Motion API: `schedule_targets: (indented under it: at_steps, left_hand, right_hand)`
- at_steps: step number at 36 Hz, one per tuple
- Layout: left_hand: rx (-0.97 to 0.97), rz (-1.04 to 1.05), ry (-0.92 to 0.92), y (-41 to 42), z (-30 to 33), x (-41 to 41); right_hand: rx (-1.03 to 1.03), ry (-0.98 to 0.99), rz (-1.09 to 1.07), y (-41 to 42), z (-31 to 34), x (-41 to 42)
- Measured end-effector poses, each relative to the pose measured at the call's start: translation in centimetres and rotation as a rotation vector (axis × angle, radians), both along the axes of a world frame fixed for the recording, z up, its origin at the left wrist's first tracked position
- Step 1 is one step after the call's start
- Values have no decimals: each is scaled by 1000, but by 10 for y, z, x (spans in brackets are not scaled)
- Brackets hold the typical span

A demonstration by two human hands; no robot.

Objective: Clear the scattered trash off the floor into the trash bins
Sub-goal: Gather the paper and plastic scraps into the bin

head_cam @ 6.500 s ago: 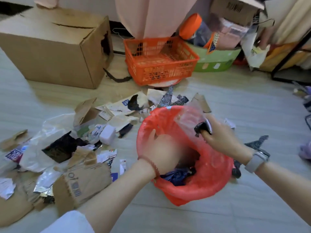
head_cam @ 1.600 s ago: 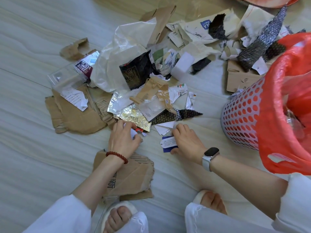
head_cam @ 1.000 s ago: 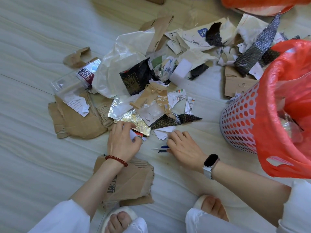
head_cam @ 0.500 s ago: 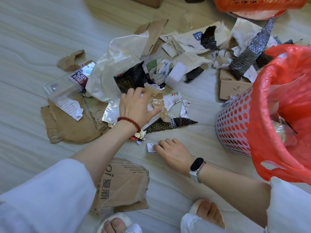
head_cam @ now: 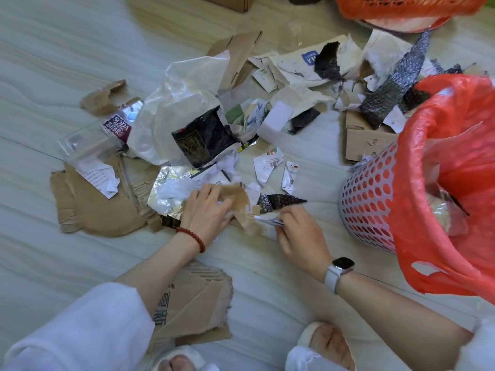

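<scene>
Torn paper, foil, plastic and cardboard lie scattered over the pale floor. My left hand [head_cam: 206,210], with a red bead bracelet, grips a crumpled brown paper scrap [head_cam: 239,200] together with white bits beside the silver foil [head_cam: 168,194]. Close to its right, my right hand [head_cam: 300,234], a watch on its wrist, pinches small paper scraps [head_cam: 267,220] just above the floor. A perforated grey trash bin [head_cam: 367,199] lined with a red plastic bag [head_cam: 439,167] stands at the right and holds some trash.
A white plastic bag [head_cam: 184,95], a black packet [head_cam: 203,137] and a white block [head_cam: 277,120] lie in the pile behind my hands. Cardboard pieces lie left [head_cam: 93,207] and by my feet [head_cam: 195,303]. An orange basket [head_cam: 407,6] stands at the back right.
My left hand pulled back from the pile toward me with a brown paper scrap in its grip. My right hand moved right and lifted the small scraps off the floor.
</scene>
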State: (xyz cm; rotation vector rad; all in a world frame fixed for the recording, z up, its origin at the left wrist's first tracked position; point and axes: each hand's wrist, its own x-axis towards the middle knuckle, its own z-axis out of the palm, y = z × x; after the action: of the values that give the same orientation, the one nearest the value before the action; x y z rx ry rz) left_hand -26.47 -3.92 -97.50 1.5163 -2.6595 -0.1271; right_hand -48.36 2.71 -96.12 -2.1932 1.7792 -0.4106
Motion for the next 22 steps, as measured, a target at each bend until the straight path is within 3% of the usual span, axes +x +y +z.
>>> schedule_targets:
  at_steps: [3,9,14,18,22]
  left_hand:
    - [-62,8,207,7,-1,8]
    - [60,121,480,13,11,34]
    - [97,228,405,12,28,49]
    - [87,183,385,12,32,54]
    - [187,260,240,18,30,52]
  right_hand:
    - [18,-21,11,-17,2,1]
    - [207,0,168,-42,2,11]
    - [383,151,314,-45,-2,26]
    - [294,183,301,-42,0,31]
    - [264,206,280,-32,-3,31]
